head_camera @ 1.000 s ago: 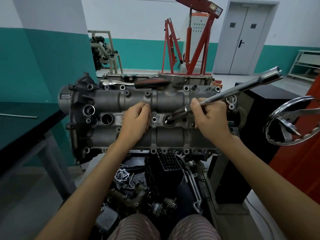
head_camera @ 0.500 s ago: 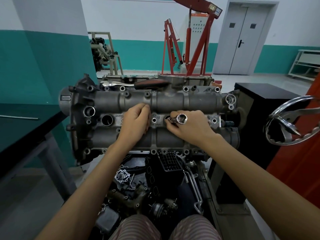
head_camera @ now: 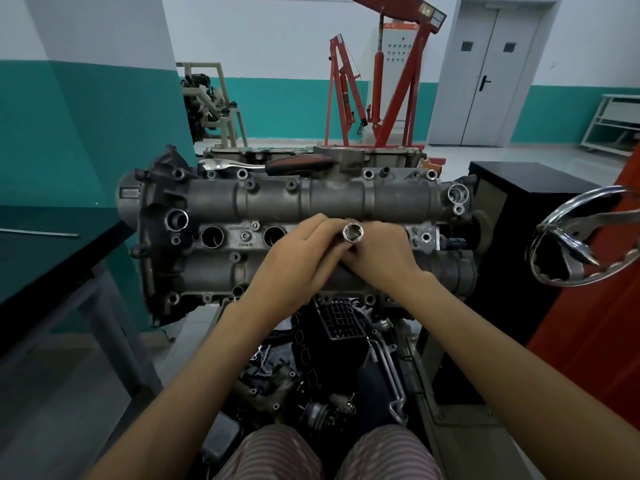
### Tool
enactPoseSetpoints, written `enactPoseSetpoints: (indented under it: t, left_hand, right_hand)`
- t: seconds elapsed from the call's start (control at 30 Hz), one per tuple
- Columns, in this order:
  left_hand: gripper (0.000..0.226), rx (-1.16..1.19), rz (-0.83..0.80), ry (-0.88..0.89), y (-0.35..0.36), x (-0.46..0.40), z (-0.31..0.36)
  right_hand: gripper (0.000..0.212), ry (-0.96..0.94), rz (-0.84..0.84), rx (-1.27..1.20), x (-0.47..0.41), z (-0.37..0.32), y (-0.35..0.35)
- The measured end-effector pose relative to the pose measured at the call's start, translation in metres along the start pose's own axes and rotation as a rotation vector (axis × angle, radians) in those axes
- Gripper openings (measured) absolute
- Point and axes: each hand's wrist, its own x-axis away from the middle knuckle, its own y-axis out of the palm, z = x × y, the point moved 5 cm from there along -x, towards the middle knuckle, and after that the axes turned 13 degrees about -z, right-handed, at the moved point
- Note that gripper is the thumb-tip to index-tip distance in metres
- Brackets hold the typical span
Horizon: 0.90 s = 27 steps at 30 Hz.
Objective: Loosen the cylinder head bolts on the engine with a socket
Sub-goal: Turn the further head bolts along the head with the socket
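Observation:
The grey cylinder head (head_camera: 221, 202) lies across the middle of the view, with round plug wells along its centre. Both my hands meet over its middle. My right hand (head_camera: 381, 251) grips the shaft of a long chrome socket tool (head_camera: 352, 233), whose open hex end points up at the camera. My left hand (head_camera: 298, 261) lies against the right one, fingers curled round the tool's lower part. The tool's lower end and the bolt under it are hidden by my hands.
A ratchet with a red-black handle (head_camera: 298, 164) lies on the far edge of the head. A chrome handwheel (head_camera: 585, 237) stands at the right, a dark table (head_camera: 52, 258) at the left. Loose engine parts (head_camera: 311, 375) sit below. A red engine hoist (head_camera: 388, 81) stands behind.
The long tool swung from leaning right to standing upright, end-on to the camera. My left hand moved right from the head's centre to join my right hand on the tool.

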Motion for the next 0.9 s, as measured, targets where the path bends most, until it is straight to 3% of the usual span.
enactPoseSetpoints:
  t: [0.1, 0.33, 0.43, 0.57, 0.7, 0.83, 0.9]
  left_hand:
    - [0.022, 0.113, 0.016, -0.081, 0.007, 0.0, -0.012]
    - [0.016, 0.055, 0.111, -0.135, 0.004, 0.0, -0.014]
    - [0.024, -0.048, 0.151, -0.137, -0.003, -0.006, -0.007]
    - [0.039, 0.028, 0.118, 0.002, 0.003, -0.005, 0.003]
    - [0.035, 0.132, 0.236, 0.015, 0.01, 0.003, 0.007]
    - [0.011, 0.156, 0.357, -0.079, 0.005, 0.002, -0.003]
    - [0.028, 0.127, 0.397, -0.125, -0.002, 0.0, -0.007]
  right_hand:
    - [0.036, 0.001, 0.024, -0.009, 0.002, 0.004, 0.001]
    - [0.035, 0.053, 0.035, 0.004, 0.001, 0.005, 0.001]
    - [0.031, 0.038, 0.039, 0.059, 0.002, 0.0, 0.0]
    - [0.02, 0.027, 0.079, 0.044, 0.004, -0.004, -0.004]
    - [0.031, 0.013, 0.104, -0.026, 0.003, -0.001, -0.004]
    - [0.032, 0.018, 0.126, -0.042, 0.005, -0.003, -0.004]
    - [0.036, 0.03, 0.119, -0.011, 0.005, -0.002, -0.003]
